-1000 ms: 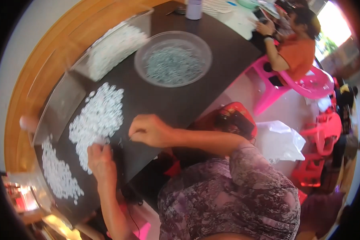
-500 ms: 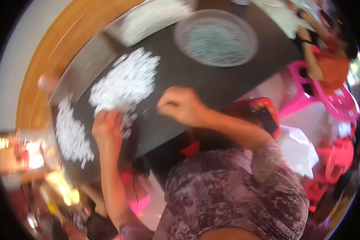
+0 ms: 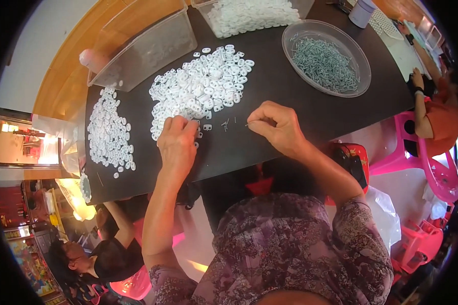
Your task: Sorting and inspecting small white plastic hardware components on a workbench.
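Observation:
A heap of small white oval plastic pieces with two holes (image 3: 201, 81) lies on the dark table. At its near edge, my left hand (image 3: 177, 137) has its fingers bent and drawn together among the pieces; its fingertips are hidden. To the right, my right hand (image 3: 277, 127) pinches thumb and forefinger, with the thin tip of a screw showing between them. Several loose screws (image 3: 226, 124) lie on the table between my hands. Beyond my right hand, a round clear tub (image 3: 363, 81) holds many grey screws.
A second spread of white pieces (image 3: 108, 134) lies at the left. Clear plastic bins (image 3: 153, 56) stand along the far side, one filled with white pieces. A white container (image 3: 362, 12) is at the far right. Other people sit nearby, left and right, with pink chairs (image 3: 391, 147).
The view has shifted and become sharper. My right hand stays pinched beside the loose screws, and my left hand stays at the heap's near edge.

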Available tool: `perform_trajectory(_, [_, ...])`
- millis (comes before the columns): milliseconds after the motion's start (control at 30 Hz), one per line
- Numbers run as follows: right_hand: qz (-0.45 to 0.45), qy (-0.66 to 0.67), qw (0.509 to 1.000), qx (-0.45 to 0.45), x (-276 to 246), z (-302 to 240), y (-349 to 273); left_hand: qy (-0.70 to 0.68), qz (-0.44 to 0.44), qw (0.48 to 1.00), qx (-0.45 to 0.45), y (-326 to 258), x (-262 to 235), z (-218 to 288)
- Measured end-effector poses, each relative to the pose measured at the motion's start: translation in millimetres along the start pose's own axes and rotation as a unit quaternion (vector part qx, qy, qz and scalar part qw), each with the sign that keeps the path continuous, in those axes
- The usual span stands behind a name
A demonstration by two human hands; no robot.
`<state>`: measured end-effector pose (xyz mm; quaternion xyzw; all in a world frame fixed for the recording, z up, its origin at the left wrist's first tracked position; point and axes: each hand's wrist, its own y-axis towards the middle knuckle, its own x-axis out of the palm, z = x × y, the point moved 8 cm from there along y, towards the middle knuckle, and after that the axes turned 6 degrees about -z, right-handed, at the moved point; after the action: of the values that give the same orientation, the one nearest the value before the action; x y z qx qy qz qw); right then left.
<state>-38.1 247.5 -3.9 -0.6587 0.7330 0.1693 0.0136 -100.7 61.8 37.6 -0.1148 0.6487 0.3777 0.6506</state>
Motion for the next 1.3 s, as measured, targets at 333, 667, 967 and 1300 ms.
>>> perform_trajectory(333, [0.0,-0.001,1.0,-0.002,-3,-1,0,-0.02,-0.083,0.996,-0.025,10,10,-3])
perform_trajectory(667, [0.007,0.009,1.0,-0.007,-2,-3,0,-0.125,-0.103,0.984,-0.074,9,7,-21])
perform_trajectory(967, [0.005,0.008,1.0,0.01,-1,-1,0,-0.273,-0.048,0.949,-0.15,-3,-1,-40])
perform_trajectory(1300, [-0.001,0.021,1.0,0.003,-2,-4,-3,-0.569,0.027,0.792,-0.22,-39,4,-10])
